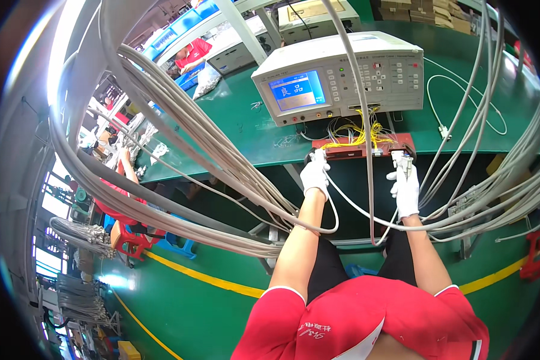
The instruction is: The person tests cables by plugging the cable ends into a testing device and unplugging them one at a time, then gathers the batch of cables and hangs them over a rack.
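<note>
Left hand (315, 177) and right hand (406, 191) are gripping cable connectors (319, 156) by the red fixture (345, 153) (seemingly keeping them lined up).

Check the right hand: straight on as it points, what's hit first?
Likely the right end of the reddish-brown fixture, just beyond the pale cable connector at the fingers of the right hand. Depth is unclear, so I can't tell whether connector and fixture already touch.
</note>
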### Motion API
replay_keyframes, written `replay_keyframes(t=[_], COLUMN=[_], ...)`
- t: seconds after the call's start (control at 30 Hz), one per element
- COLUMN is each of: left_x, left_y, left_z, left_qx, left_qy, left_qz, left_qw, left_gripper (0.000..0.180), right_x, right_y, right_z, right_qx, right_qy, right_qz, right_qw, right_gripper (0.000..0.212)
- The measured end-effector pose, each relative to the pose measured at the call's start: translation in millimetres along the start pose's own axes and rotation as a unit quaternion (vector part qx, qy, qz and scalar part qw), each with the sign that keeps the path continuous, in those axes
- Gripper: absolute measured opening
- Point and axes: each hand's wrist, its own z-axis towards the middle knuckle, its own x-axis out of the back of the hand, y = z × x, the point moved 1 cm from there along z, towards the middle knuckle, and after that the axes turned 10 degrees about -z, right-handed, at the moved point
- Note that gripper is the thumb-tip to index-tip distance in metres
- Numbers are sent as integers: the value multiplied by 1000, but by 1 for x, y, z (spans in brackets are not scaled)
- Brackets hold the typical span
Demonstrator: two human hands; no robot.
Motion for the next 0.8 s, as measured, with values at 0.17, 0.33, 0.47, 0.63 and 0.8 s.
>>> replay_keyframes(t=[0.17,0.33,0.47,0.63,0.8], left_x=[-3,31,18,15,41], left_y=[-15,-43,-23,-4,-17], left_z=[0,1,-20,-4,24], left_qx=[-64,-152,-115,65,191], left_qy=[-40,-42,-59,-105,-261], left_qz=[12,153,47,55,-161], left_qw=[997,976,991,991,933], left_gripper=[28,22,16,17,27], right_x=[-3,-9,10,8,8], right_y=[25,33,81,64,30], right_z=[19,-43,-26,-19,-29], right_qx=[59,46,131,70,-44], right_qy=[84,-34,-112,-121,-165], right_qz=[144,6,-271,-95,25], right_qw=[984,998,947,986,985], right_gripper=[8,20,36,28,24])
